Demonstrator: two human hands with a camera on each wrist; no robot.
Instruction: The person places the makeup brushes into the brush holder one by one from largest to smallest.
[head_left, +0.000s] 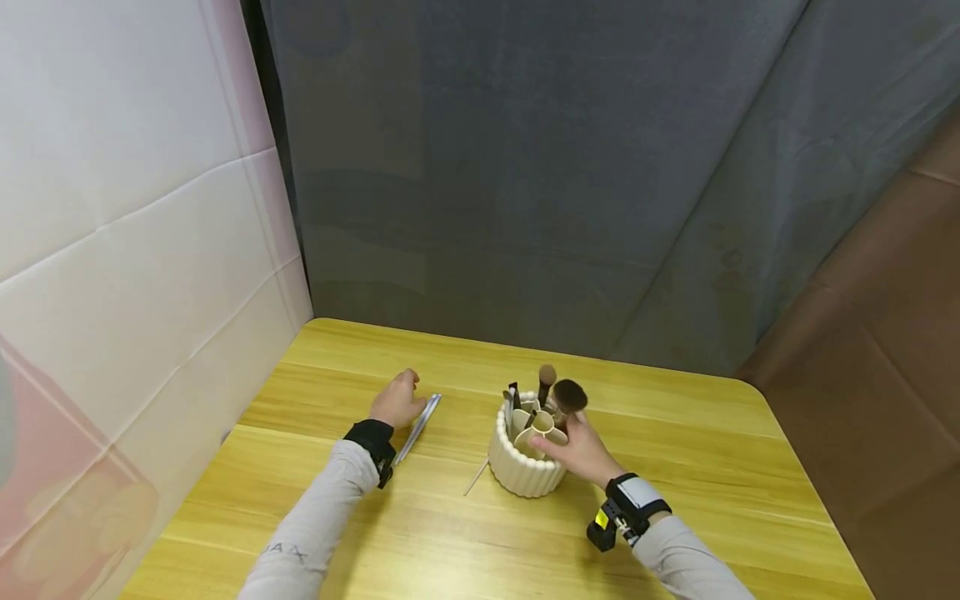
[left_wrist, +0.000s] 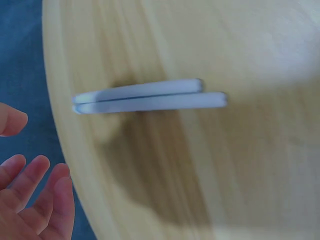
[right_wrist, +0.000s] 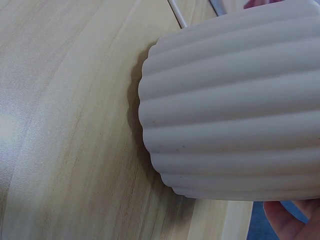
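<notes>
2 hands are at work on the wooden table (head_left: 675, 467) in the head view: the right hand (head_left: 581, 454) rests against the rim of the ribbed cream brush holder (head_left: 525, 467), fingers curved toward a large powder brush (head_left: 568, 397) standing in it, though whether they pinch its handle cannot be told. 3 or so further brushes already stand in the compartments. The left hand (head_left: 396, 402) sits beside a pair of silver tweezers (head_left: 417, 428) lying flat on the table, fingers loosely bent. 1 thin stick-like tool (head_left: 476, 478) lies just left of the holder. In the left wrist view, the tweezers (left_wrist: 150, 96) lie untouched, the fingers (left_wrist: 37, 192) spread and apart from them. In the right wrist view, only the holder wall (right_wrist: 235, 105) and a fingertip (right_wrist: 292, 220) show. Judged from this, the loading is mostly done; the tweezers and the thin tool remain outside.
</notes>
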